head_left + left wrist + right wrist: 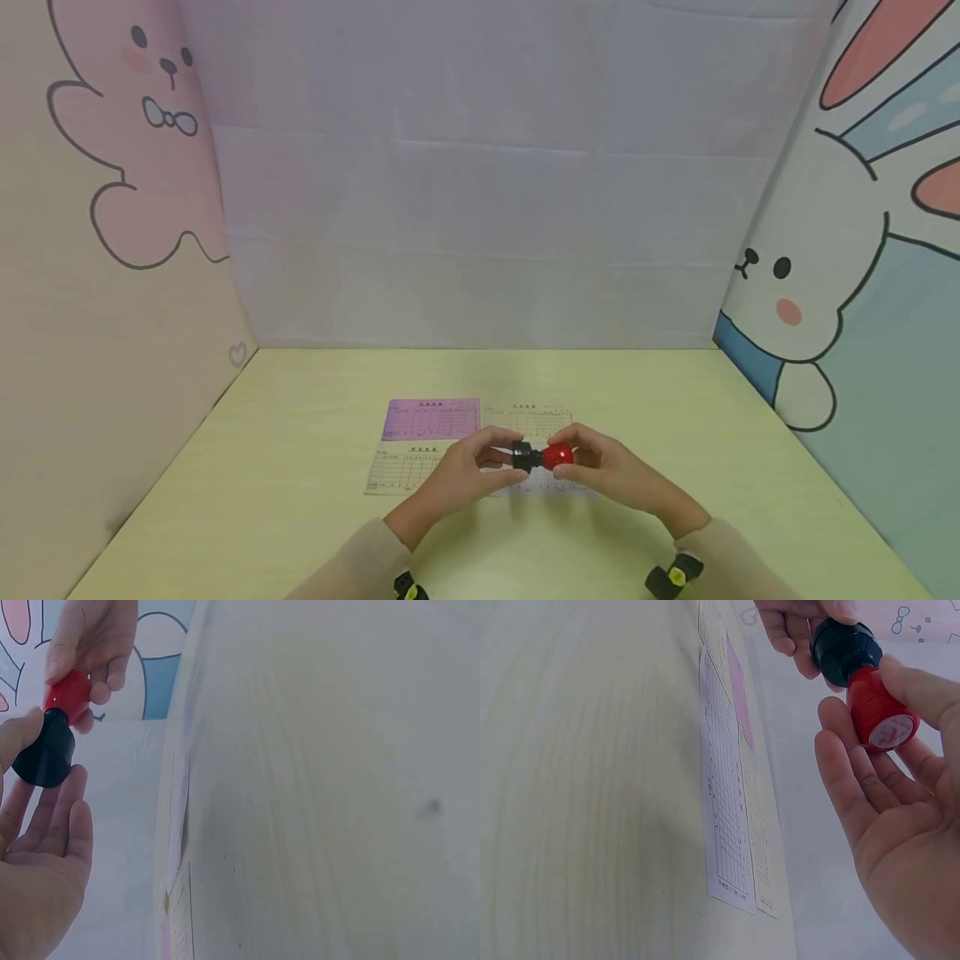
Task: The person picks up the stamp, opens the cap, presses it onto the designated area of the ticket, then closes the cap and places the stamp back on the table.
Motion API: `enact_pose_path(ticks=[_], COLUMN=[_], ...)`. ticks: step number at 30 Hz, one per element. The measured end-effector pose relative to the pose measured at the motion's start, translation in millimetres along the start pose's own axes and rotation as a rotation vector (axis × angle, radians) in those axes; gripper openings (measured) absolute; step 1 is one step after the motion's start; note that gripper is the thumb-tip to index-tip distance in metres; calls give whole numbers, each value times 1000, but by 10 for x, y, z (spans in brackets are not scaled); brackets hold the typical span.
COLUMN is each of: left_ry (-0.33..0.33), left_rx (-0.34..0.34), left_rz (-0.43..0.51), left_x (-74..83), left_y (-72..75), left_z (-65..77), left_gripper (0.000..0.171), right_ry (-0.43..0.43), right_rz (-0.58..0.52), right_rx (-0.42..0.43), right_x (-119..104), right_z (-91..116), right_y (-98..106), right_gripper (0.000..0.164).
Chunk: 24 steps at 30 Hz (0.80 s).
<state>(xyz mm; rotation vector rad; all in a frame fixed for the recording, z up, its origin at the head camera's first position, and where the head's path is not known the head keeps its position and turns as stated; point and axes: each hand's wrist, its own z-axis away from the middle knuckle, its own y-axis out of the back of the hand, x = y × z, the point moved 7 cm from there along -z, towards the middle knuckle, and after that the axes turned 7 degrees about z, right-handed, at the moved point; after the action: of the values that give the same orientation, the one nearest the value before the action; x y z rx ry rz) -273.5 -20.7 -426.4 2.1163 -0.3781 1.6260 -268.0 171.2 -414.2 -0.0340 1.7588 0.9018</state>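
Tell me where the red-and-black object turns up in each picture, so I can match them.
Head: the red-and-black object is low, slightly right of centre, lying sideways with black left, red right.
Left wrist: the red-and-black object is at upper left, red above black.
Right wrist: the red-and-black object is at upper right, black above red.
Shared landmark: the hands; the left hand holds the black end, the right hand the red.

a small desk nook is seen: a pale table is closed in by a plain back sheet and side walls where cartoon animals are drawn, and printed papers are laid on it.
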Motion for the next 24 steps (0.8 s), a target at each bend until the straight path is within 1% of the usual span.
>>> enact_pose_path(ticks=[7, 12, 20, 24], left_ry=[2, -10, -22, -14], left_rx=[4, 16, 56, 58], left_rz=[-19, -29, -33, -24], left_x=[-10, -10, -34, -37], left_y=[2, 7, 23, 30], left_z=[1, -6, -10, -7], left_gripper=[43, 44, 39, 41], right_ry=[24, 49, 40, 39], right_rz=[2, -1, -5, -9], right_rx=[-8, 18, 54, 48], right_x=[3, 4, 9, 0], right_z=[6, -3, -29, -31], right_y=[-9, -3, -3, -10], right_gripper=[31, 30, 30, 30])
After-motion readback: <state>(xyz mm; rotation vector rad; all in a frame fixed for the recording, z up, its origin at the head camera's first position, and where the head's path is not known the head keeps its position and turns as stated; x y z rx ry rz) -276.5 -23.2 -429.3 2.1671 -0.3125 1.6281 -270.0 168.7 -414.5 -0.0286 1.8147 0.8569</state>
